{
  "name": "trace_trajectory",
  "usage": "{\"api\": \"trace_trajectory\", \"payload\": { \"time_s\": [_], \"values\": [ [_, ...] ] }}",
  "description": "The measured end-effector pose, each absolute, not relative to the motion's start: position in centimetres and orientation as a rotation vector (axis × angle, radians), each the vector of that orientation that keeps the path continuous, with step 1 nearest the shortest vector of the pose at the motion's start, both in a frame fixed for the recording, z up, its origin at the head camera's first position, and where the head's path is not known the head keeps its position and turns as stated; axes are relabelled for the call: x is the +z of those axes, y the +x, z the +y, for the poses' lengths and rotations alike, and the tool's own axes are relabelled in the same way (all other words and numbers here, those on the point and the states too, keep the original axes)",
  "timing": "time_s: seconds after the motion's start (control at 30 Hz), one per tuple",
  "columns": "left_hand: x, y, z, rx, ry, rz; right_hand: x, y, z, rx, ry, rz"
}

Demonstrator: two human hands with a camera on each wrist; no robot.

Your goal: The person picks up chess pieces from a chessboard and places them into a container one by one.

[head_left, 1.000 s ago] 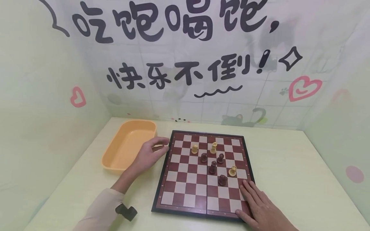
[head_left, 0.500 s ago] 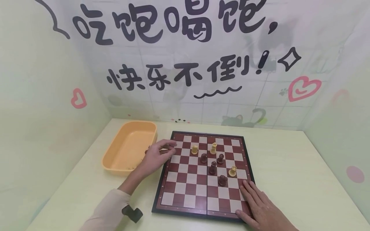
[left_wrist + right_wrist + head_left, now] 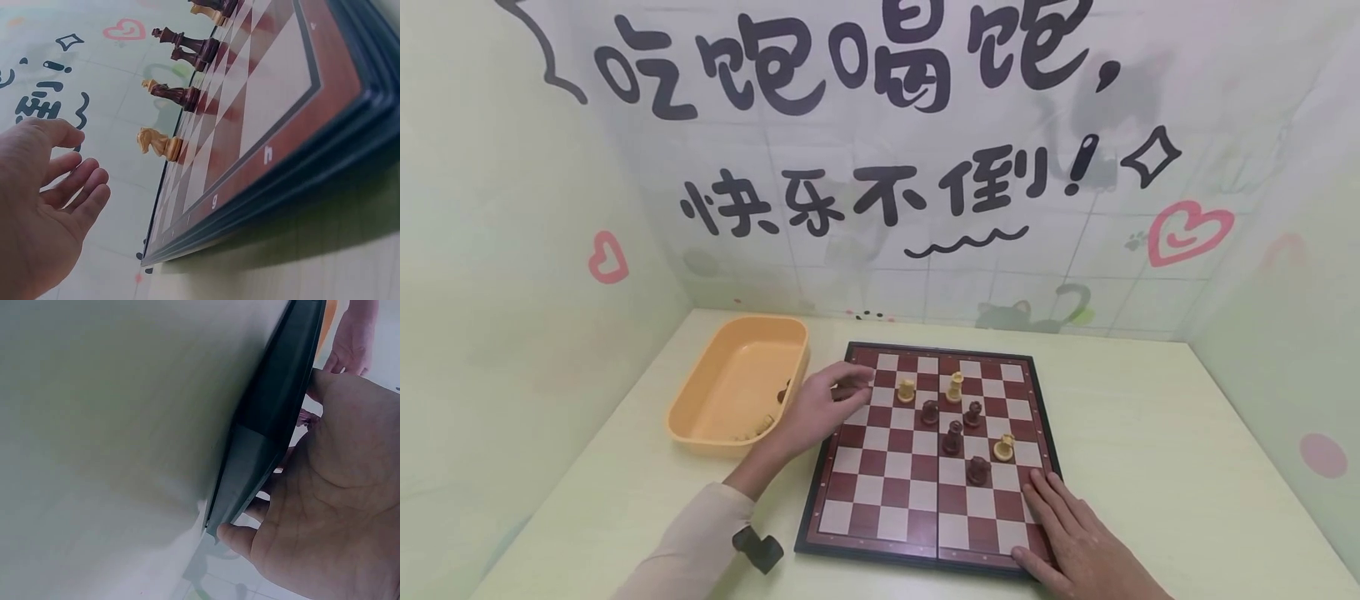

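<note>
My left hand (image 3: pixel 823 408) is over the far left part of the chessboard (image 3: pixel 880 492), its fingers loosely bent and holding nothing. Just right of its fingertips stands a cream knight (image 3: pixel 906 390); the left wrist view shows a gap between that knight (image 3: pixel 159 145) and the hand (image 3: pixel 50 194). My right hand (image 3: pixel 1082 533) rests with straight fingers on the board's near right edge. Between the hands stand several dark pieces, among them a tall one (image 3: pixel 952 437), plus a tall cream piece (image 3: pixel 954 387) and another cream piece (image 3: pixel 1003 447).
An orange-yellow plastic bin (image 3: pixel 681 421) stands left of the board, with a few cream pieces (image 3: pixel 765 423) and a dark piece (image 3: pixel 784 392) by its right wall. My left forearm passes beside its near right corner. Printed wall sheets enclose the pale table (image 3: pixel 1150 433) behind and at the sides.
My left hand has moved right, from beside the bin to over the board near the cream knight, uncovering pieces inside the bin. The right hand and the pieces on the board stay put.
</note>
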State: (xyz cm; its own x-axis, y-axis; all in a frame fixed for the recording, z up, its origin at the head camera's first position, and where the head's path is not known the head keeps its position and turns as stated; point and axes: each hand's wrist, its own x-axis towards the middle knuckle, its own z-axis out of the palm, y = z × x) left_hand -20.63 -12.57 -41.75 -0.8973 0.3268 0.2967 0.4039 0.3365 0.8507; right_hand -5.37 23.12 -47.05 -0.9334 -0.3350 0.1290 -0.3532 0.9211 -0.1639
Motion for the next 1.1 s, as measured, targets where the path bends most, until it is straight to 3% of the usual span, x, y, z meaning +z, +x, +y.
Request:
{"api": "trace_trajectory", "payload": {
  "time_s": [1.1],
  "values": [
    [-43.6, -22.6, -9.5, -1.623, -0.651, -2.588, -47.2, -5.4, 23.2, 0.275, 0.556, -2.963]
  ]
}}
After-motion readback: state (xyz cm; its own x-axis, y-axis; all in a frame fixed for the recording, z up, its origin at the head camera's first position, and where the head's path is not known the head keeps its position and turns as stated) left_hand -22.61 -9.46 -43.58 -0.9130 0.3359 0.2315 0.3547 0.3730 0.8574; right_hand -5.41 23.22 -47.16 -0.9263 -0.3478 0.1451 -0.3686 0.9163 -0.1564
